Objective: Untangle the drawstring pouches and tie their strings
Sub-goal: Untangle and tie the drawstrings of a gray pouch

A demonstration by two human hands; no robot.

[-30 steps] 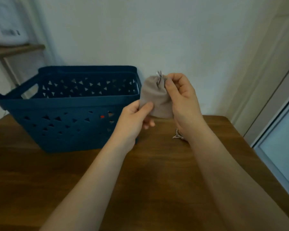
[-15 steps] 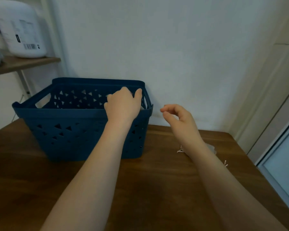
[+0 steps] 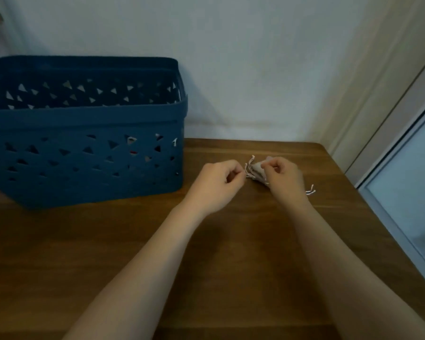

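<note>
On the table [image 3: 231, 241], the basket [image 3: 84, 153] sits at ten o'clock; the pouches [image 3: 258, 169] lie at one o'clock, between both hands.

Both bare forearms are reaching up from the bottom edge of the frame and converging just right of centre. The left hand [image 3: 217, 179] is sitting knuckles-up, its fingers curling in toward the thumb in a pinch at its right edge, though what they are nipping is too small to tell. The right hand [image 3: 284, 176] is lying close beside it, slightly further right, fingers curling under with fingertips [image 3: 264, 168] pinching at its upper left.
</note>
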